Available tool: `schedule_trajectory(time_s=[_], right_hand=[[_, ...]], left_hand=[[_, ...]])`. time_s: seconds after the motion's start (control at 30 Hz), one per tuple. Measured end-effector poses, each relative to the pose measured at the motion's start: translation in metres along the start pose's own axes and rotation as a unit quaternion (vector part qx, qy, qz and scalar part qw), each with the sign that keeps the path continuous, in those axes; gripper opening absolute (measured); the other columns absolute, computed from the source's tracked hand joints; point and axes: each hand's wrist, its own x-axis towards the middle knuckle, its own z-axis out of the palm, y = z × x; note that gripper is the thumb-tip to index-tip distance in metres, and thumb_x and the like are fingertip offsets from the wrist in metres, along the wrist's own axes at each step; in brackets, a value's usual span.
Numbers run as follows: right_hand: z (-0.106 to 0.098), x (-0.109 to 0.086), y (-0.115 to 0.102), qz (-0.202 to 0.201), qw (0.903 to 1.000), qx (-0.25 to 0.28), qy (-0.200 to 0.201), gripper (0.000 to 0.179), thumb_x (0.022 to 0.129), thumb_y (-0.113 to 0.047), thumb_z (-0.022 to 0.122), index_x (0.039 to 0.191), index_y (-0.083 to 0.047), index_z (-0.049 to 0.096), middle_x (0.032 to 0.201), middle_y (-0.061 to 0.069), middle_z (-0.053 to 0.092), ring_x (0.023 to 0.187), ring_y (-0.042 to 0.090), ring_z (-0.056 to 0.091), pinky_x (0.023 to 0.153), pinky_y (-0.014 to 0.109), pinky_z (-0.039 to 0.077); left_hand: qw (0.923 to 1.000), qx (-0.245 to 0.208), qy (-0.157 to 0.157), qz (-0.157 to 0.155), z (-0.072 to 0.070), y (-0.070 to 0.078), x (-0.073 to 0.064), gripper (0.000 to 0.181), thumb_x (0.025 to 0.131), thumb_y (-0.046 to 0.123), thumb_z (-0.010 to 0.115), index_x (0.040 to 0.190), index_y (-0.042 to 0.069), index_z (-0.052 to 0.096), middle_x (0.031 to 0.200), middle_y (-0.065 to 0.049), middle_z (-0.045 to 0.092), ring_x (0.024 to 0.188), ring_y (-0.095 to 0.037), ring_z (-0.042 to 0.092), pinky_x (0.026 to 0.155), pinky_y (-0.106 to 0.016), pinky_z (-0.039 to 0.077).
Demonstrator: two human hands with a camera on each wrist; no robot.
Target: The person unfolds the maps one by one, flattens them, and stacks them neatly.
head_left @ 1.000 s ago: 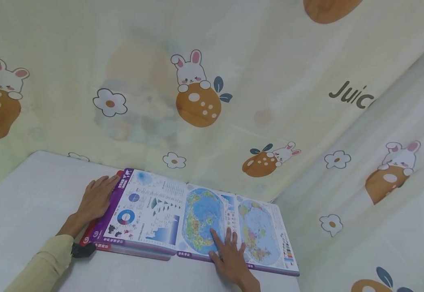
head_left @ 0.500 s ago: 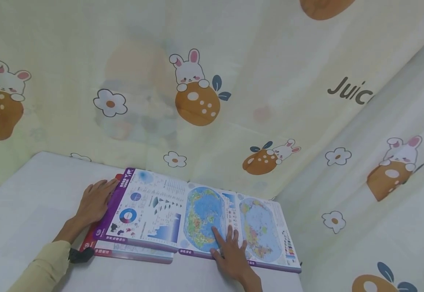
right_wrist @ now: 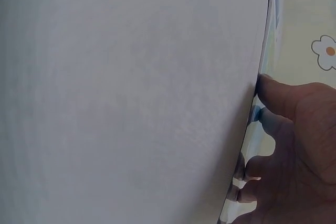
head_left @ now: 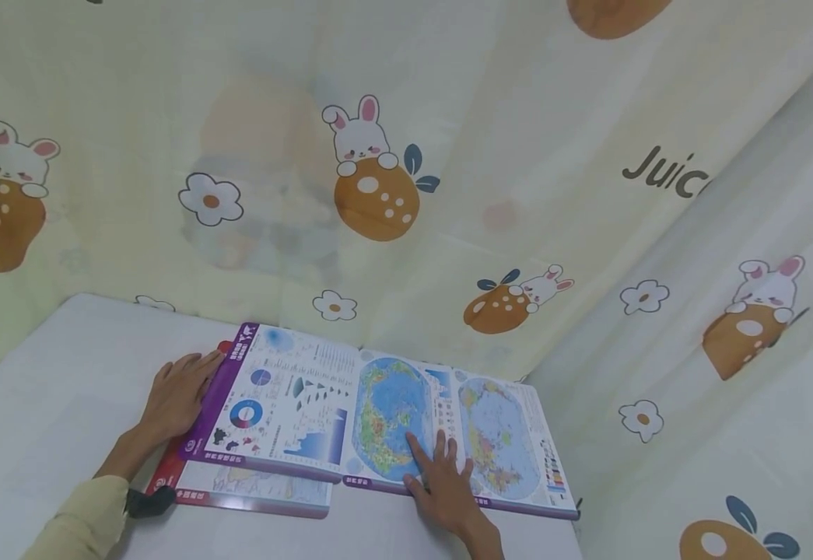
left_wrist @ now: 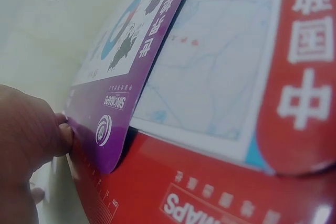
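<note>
Purple-edged map (head_left: 395,416) lay unfolded across the tabletop (head_left: 63,389), long axis left to right; red-edged map (head_left: 259,490) under its left end, near edge jutting out. Left hand (head_left: 173,400), nearer the red, touched the left edges; pinching, couldn't tell. Right hand (head_left: 443,488) lay spread atop the purple-edged map.

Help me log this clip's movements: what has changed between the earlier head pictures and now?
The red map slid toward the person, so more of it shows past the near edge of the purple map above it. The left hand shifted slightly the same way. The purple map stayed about where it was, the right hand still resting on it.
</note>
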Motion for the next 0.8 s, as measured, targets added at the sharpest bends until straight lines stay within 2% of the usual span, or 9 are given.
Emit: schedule_trajectory(time_s=[0.37,0.6,0.7,0.73,0.8], right_hand=[[0.001,-0.004,0.001,0.004,0.9999,-0.01,0.009,0.068,0.108,-0.044,0.061,0.17,-0.026,0.039,0.173,0.043,0.022,0.158,0.072,0.017,0.112,0.097,0.01],[0.005,-0.004,0.008,-0.028,0.9985,-0.019,0.042,0.067,0.107,-0.043,0.062,0.168,-0.025,0.042,0.167,0.047,0.03,0.153,0.076,0.024,0.108,0.099,0.012],[0.004,-0.001,0.008,-0.057,0.9956,-0.026,0.07,0.065,0.108,-0.044,0.062,0.167,-0.025,0.045,0.163,0.049,0.033,0.149,0.077,0.028,0.104,0.1,0.016],[0.002,0.0,0.004,-0.056,0.9951,-0.02,0.079,0.064,0.107,-0.043,0.064,0.166,-0.025,0.047,0.163,0.049,0.034,0.149,0.076,0.029,0.105,0.099,0.017],[-0.002,0.001,-0.006,-0.044,0.9925,-0.025,0.111,0.061,0.107,-0.042,0.066,0.163,-0.022,0.052,0.162,0.044,0.041,0.147,0.07,0.04,0.108,0.094,0.028]], left_hand=[[0.9999,-0.006,0.01,0.01,-0.001,0.005,-0.014,0.054,0.104,0.01,0.064,0.155,-0.002,0.053,0.155,-0.03,0.058,0.146,-0.055,0.045,0.118,-0.078,0.03],[0.9995,-0.004,0.025,0.021,0.0,0.005,-0.018,0.056,0.102,0.01,0.067,0.155,-0.001,0.054,0.154,-0.029,0.059,0.145,-0.054,0.045,0.117,-0.08,0.028],[0.9984,0.004,0.05,0.026,0.0,0.004,-0.02,0.059,0.1,0.01,0.069,0.156,0.0,0.053,0.157,-0.028,0.058,0.146,-0.053,0.045,0.117,-0.082,0.027],[0.9976,0.009,0.063,0.027,0.0,0.004,-0.021,0.06,0.099,0.01,0.069,0.156,0.0,0.053,0.157,-0.028,0.058,0.145,-0.053,0.046,0.116,-0.082,0.028],[0.9958,0.014,0.088,0.02,-0.001,0.005,-0.024,0.064,0.096,0.009,0.071,0.156,0.0,0.052,0.157,-0.029,0.057,0.141,-0.054,0.048,0.112,-0.082,0.032]])
